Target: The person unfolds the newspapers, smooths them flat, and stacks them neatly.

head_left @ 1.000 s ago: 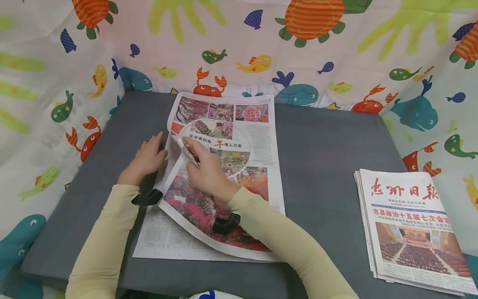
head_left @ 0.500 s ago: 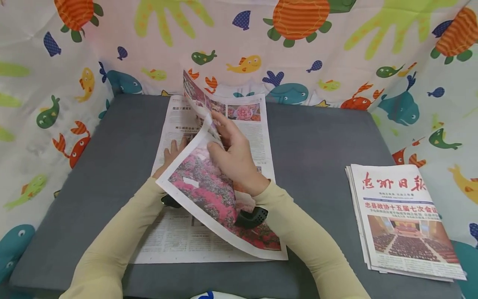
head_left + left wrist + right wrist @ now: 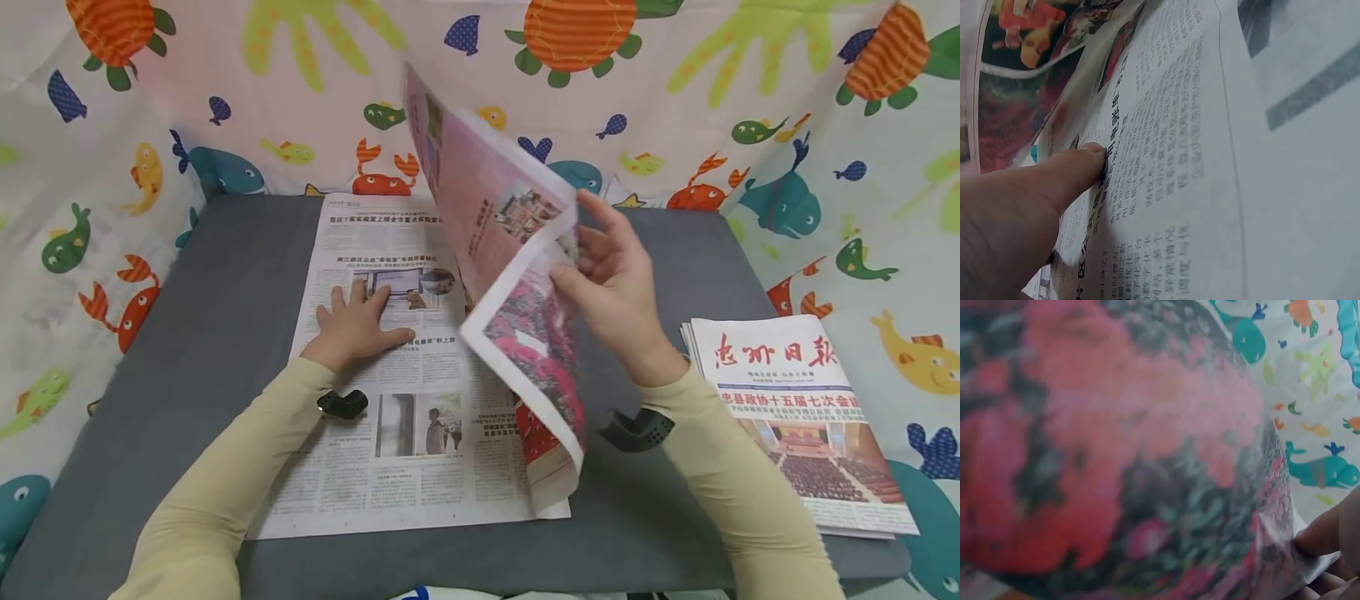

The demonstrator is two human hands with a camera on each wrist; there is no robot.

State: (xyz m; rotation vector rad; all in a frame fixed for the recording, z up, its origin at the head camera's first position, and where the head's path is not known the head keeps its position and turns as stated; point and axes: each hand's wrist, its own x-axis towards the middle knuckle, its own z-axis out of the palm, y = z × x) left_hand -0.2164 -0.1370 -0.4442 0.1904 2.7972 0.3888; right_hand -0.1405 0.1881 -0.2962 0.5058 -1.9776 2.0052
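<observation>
A newspaper (image 3: 420, 367) lies on the grey table with one of its pages (image 3: 495, 225) lifted and curling upright over the right half. My right hand (image 3: 618, 292) pinches that page's edge between thumb and fingers, above the table. In the right wrist view the page's flower photo (image 3: 1116, 444) fills most of the picture, and the thumb (image 3: 1322, 534) presses on its edge. Spread flat on the printed page beneath, my left hand (image 3: 356, 329) rests near a photo at the newspaper's left. Only its thumb side (image 3: 1041, 194) shows in the left wrist view, touching the print.
A stack of folded newspapers (image 3: 810, 425) lies at the table's right, close to the right forearm. The grey table (image 3: 202, 333) shows on both sides of the newspaper. A curtain (image 3: 300, 75) with sea-animal prints hangs behind and at both sides.
My right hand has pulled the page's edge up and to the right, uncovering the printed page below. My left hand has moved from the newspaper's left edge onto that page and lies flat.
</observation>
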